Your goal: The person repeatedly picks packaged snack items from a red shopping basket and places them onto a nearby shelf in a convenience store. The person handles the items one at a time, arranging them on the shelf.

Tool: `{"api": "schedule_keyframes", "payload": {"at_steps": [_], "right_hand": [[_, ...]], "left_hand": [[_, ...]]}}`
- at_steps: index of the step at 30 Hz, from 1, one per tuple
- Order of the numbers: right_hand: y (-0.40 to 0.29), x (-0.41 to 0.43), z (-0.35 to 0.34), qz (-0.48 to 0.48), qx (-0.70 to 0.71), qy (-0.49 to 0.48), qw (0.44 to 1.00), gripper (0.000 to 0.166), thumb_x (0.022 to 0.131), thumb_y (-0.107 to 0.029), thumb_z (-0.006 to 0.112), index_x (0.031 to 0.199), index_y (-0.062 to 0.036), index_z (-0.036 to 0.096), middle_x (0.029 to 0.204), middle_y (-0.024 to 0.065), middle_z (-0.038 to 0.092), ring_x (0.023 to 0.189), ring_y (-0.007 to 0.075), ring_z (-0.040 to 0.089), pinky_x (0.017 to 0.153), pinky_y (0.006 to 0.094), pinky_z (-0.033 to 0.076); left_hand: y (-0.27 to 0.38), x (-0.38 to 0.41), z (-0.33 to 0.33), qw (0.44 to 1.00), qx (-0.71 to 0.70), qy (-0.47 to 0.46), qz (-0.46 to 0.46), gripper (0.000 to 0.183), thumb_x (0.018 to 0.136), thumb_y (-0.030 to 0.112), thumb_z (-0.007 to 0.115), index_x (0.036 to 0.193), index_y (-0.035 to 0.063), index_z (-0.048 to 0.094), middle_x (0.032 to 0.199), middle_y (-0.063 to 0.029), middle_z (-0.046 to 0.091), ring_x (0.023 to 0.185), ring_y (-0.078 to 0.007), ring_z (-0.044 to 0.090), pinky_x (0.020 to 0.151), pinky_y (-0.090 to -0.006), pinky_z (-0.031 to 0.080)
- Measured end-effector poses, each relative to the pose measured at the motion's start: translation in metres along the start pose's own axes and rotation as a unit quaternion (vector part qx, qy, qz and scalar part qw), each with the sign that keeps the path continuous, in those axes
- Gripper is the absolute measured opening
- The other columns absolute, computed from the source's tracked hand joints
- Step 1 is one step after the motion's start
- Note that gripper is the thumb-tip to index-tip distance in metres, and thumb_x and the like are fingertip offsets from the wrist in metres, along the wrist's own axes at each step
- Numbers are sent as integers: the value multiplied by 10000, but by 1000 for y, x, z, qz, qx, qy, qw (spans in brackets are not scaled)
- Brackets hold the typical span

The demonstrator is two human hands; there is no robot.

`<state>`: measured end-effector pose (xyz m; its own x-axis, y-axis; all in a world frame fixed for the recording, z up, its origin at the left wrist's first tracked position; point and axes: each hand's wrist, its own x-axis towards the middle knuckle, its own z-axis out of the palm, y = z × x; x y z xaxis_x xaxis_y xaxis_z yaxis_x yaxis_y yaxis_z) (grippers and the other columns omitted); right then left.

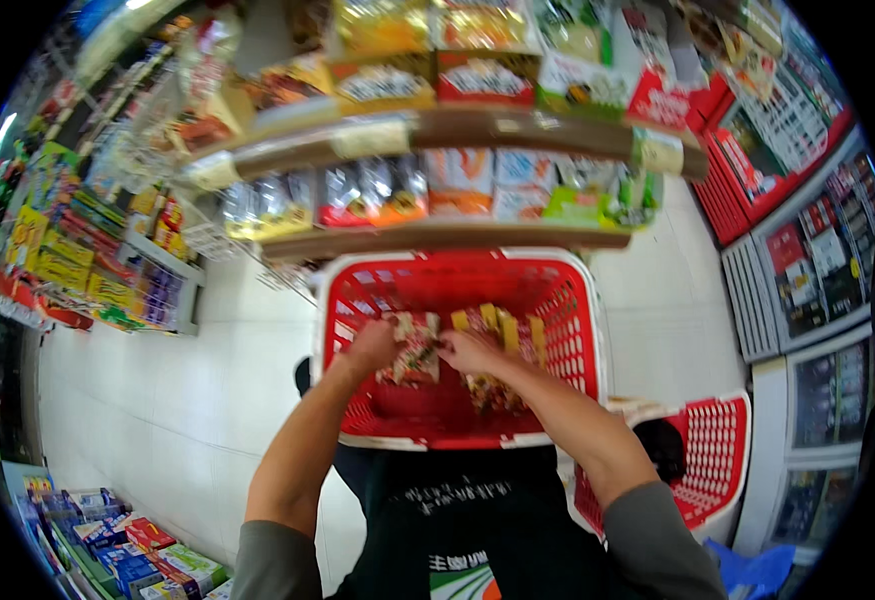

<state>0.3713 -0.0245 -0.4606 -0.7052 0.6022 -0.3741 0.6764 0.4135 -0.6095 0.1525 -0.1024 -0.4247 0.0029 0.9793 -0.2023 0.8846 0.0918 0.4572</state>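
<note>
A red plastic shopping basket (pixel 456 262) with a white rim stands right before me. Inside it, a cream-and-red snack packet (pixel 416 356) lies between my two hands. My left hand (pixel 374 343) holds it by the left edge, the fingers partly hidden. At its right edge, the fingertips of my right hand (pixel 469 351) pinch the packet. Several yellow-and-red snack packets (pixel 521 337) stand close together in the basket's right half, partly behind my right forearm.
Packed snack shelves (pixel 437 236) rise just beyond the basket. A second red basket (pixel 715 457) sits on the floor at right, near glass-fronted coolers (pixel 827 405). Another snack rack (pixel 159 277) stands at left. Boxed goods (pixel 137 555) fill the lower left.
</note>
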Motion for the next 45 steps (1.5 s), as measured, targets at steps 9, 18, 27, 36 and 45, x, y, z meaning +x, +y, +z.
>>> {"api": "schedule_keyframes", "payload": {"at_steps": [9,18,27,36,45], "right_hand": [[5,9,3,124,104,-126,979,673,916,-427,640,1360,53,483,1205,207,660,917,288,701,879,406,513],[30,22,16,124,266,-158,943,797,923,-267,661,1506,78,242,1300,248,595,924,259,709,717,359,561],[-1,0,-18,107,177,-190,960,713,918,-318,683,1461,-4,344,1219,226,636,979,265,688,750,383,566],[-44,-58,-104,-113,269,8,957,320,975,-301,650,962,11,719,767,62,715,686,117,677,646,264,542],[-140,-109,-180,-227,285,89,927,206,973,-158,642,1022,30,710,886,111,731,738,133,698,678,290,570]], "left_hand": [[-22,20,69,984,-6,-74,-163,665,802,293,758,1283,-65,471,1265,-307,582,1186,-411,585,975,-467,492],[-20,35,74,967,-95,-83,-222,683,746,390,762,1235,-40,554,1128,-259,666,1103,-388,640,942,-444,511],[12,17,31,994,-32,-90,-50,374,889,332,619,1126,49,682,1027,-260,686,1051,-394,649,910,-485,518],[80,-50,-94,982,-155,67,88,254,962,237,590,944,-15,607,839,-261,642,802,-436,626,718,-474,494],[116,-87,-146,876,-437,184,82,202,987,150,625,979,-39,696,843,-95,719,789,-95,638,732,-283,531]]}}
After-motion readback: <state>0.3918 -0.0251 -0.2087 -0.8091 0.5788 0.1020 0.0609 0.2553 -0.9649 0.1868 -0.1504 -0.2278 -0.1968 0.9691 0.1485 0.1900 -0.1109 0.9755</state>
